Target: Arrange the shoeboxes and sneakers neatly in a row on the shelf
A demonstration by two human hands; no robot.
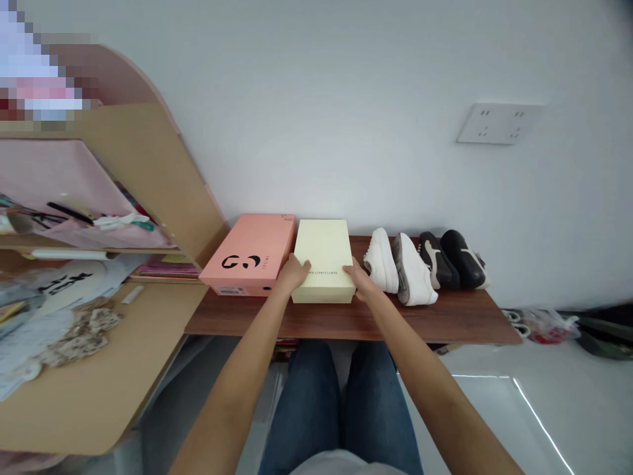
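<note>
A pale yellow shoebox (pixel 324 245) with a closed lid lies on the dark wooden bench (pixel 316 321) against the wall. My left hand (pixel 293 272) grips its left side near the front, thumb on the lid. On the opposite side my right hand (pixel 360 280) clasps the box, thumb resting on the lid's edge. A pink shoebox (pixel 257 241) with a black logo sits just left of the yellow one. Right of my right hand stands a pair of white shoes (pixel 415 270). Beyond them is a pair of black shoes (pixel 459 260). The fingers under both box sides are partly hidden.
To the left, a wooden desk (pixel 143 356) with shelves holds papers, pens and a leopard-print cloth (pixel 82 336). A socket plate (pixel 500 124) is on the wall. Plastic bags (pixel 548 325) and a dark bag (pixel 608 330) lie on the floor at the right.
</note>
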